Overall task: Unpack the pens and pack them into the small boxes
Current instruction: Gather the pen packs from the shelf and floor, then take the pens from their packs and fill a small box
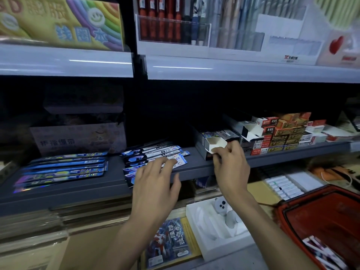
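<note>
On the grey shelf (194, 166) lies a fanned pile of flat blue-and-white pen packs (155, 152). My left hand (155, 180) lies over that pile with fingers spread and fingertips touching the top packs. To the right stands a small open box (214, 143) with white flaps. My right hand (230, 164) pinches the lower front flap of this box. A second pile of blue pen packs (64, 168) lies further left on the same shelf. Whether the box holds any pens is hidden.
Red and orange small boxes (282, 133) are stacked at the shelf's right, one with an open white flap (251, 131). A red basket (321, 221) sits at lower right. A white tray (214, 230) and cardboard stacks lie below. Pens fill the upper shelf display (175, 22).
</note>
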Action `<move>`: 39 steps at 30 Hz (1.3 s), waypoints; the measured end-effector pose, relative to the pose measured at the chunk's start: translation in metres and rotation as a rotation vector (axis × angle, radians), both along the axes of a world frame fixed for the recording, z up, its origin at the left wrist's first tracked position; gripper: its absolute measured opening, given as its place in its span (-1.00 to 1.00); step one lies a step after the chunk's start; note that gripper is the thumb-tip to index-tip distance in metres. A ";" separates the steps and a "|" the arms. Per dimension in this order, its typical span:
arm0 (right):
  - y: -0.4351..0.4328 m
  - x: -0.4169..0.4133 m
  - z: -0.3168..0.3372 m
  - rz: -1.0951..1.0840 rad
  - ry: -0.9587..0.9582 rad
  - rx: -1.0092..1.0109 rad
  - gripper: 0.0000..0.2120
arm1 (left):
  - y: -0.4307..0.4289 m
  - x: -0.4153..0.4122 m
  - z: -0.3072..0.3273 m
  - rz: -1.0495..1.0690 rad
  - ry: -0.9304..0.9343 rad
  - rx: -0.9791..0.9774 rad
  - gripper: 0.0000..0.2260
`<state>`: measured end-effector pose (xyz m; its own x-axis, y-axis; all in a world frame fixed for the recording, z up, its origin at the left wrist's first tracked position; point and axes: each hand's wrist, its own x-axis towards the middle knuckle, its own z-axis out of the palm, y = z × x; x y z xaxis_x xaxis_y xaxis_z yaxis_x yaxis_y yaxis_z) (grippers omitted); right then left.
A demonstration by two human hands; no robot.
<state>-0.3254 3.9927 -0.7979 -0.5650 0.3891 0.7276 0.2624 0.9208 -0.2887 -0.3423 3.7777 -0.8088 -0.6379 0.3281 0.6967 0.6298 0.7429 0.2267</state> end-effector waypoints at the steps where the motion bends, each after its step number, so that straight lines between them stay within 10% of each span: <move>1: 0.001 0.003 0.002 0.015 0.045 0.008 -0.92 | 0.000 0.001 0.001 -0.009 0.012 0.004 -0.73; 16: -0.017 0.104 0.077 0.495 0.788 -0.528 -0.76 | 0.009 0.059 0.061 -0.242 0.015 0.140 -0.21; 21: -0.050 0.124 0.088 0.640 0.727 -0.676 -0.75 | 0.016 0.089 0.068 -0.566 -0.696 0.516 -0.03; 24: -0.065 0.122 0.079 0.688 0.596 -0.900 -0.76 | 0.008 0.086 0.059 -0.718 -0.940 0.628 -0.29; 39: -0.132 0.100 0.041 0.982 0.171 -0.741 -0.74 | -0.117 0.071 0.007 -0.090 -0.619 0.382 -0.56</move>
<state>-0.2252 3.8608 -0.7573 -0.7689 0.2038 0.6060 -0.5377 0.3067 -0.7854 -0.2716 3.6612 -0.8014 -0.9338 0.2039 0.2939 0.3573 0.4927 0.7934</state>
